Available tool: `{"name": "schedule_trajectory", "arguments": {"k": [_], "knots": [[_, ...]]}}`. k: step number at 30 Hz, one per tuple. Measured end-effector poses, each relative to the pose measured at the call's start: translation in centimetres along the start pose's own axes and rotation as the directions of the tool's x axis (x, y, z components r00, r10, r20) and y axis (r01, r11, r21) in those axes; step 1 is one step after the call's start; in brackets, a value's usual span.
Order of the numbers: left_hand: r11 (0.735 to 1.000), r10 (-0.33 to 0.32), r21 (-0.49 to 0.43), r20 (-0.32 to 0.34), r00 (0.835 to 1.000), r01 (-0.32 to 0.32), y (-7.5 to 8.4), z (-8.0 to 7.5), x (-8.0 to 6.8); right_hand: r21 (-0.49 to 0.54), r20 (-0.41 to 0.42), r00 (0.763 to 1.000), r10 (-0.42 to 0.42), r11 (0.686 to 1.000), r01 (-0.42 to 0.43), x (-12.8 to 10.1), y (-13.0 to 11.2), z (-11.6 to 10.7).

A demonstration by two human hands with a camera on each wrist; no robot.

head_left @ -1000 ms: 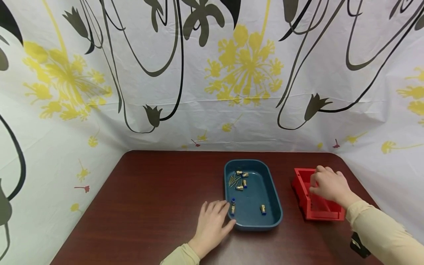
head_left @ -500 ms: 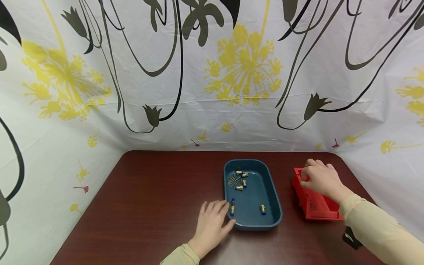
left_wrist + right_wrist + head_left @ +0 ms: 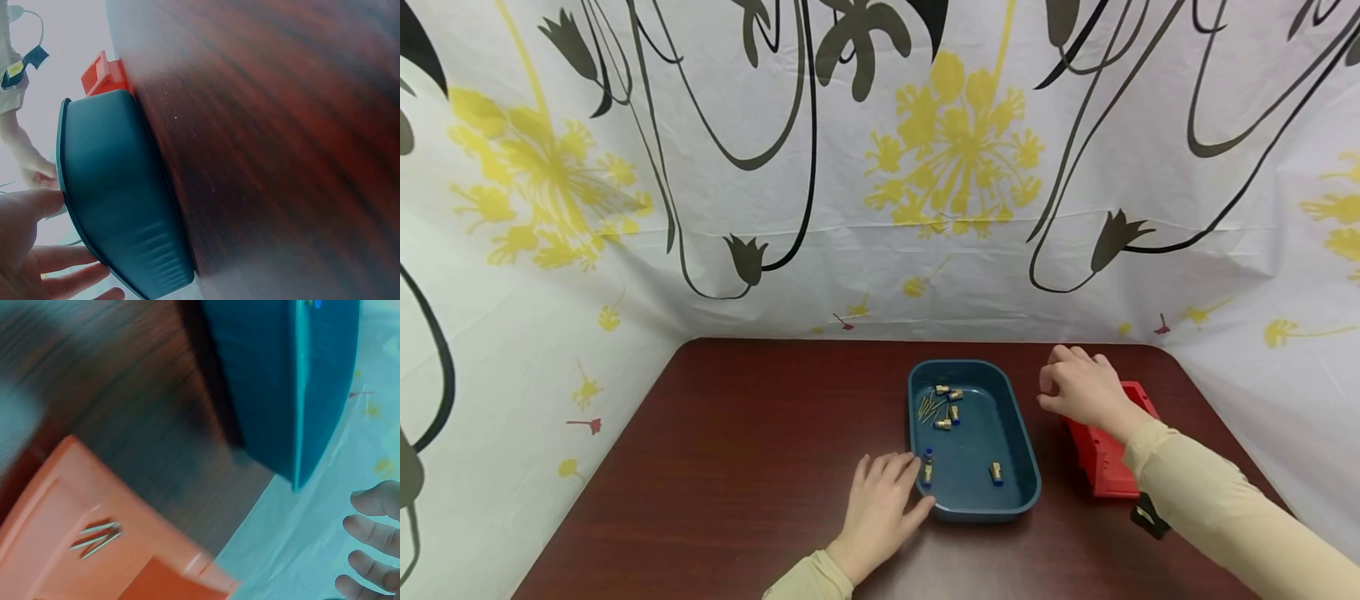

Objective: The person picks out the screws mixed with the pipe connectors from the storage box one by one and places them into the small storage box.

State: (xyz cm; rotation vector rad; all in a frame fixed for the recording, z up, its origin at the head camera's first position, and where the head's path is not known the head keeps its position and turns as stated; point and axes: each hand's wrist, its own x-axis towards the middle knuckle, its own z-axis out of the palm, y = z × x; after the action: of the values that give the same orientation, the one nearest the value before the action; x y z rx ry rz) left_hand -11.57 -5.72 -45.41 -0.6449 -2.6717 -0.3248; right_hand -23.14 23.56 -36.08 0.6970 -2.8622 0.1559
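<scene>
A dark teal oval tray point(image 3: 981, 433) sits mid-table and holds several brass fittings with blue ends point(image 3: 996, 473) and a small bunch of thin brass pins point(image 3: 927, 407). My left hand point(image 3: 883, 496) lies flat on the table with its thumb against the tray's near left corner; the left wrist view shows its fingers point(image 3: 37, 206) beside the tray's outer wall point(image 3: 119, 194). My right hand point(image 3: 1078, 387) hovers between the tray and a red bin point(image 3: 1108, 454), loosely curled and holding nothing. In the right wrist view, a few thin pins point(image 3: 97, 537) lie inside the red bin point(image 3: 56, 506).
The dark brown table point(image 3: 737, 450) is ringed by a white curtain with yellow and black flowers point(image 3: 880, 183) at the back and both sides. The red bin stands near the table's right edge, partly hidden by my right sleeve point(image 3: 1210, 508).
My right hand has moved left and away from me, from over the red bin to the gap beside the tray. The left hand has stayed put.
</scene>
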Motion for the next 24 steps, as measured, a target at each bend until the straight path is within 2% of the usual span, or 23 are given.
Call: {"name": "schedule_trajectory", "arguments": {"k": [10, 24], "knots": [[1.0, 0.007, 0.007, -0.029, 1.0, -0.007, 0.0, -0.1, 0.0, 0.004, -0.026, 0.996, -0.081, 0.997, 0.081, 2.2, -3.1, 0.7], [1.0, 0.005, 0.007, -0.017, 1.0, -0.005, 0.0, 0.0, 0.0, -0.017, -0.001, 0.989, -0.15, 0.989, 0.15, 4.0, -5.9, 1.1]]}}
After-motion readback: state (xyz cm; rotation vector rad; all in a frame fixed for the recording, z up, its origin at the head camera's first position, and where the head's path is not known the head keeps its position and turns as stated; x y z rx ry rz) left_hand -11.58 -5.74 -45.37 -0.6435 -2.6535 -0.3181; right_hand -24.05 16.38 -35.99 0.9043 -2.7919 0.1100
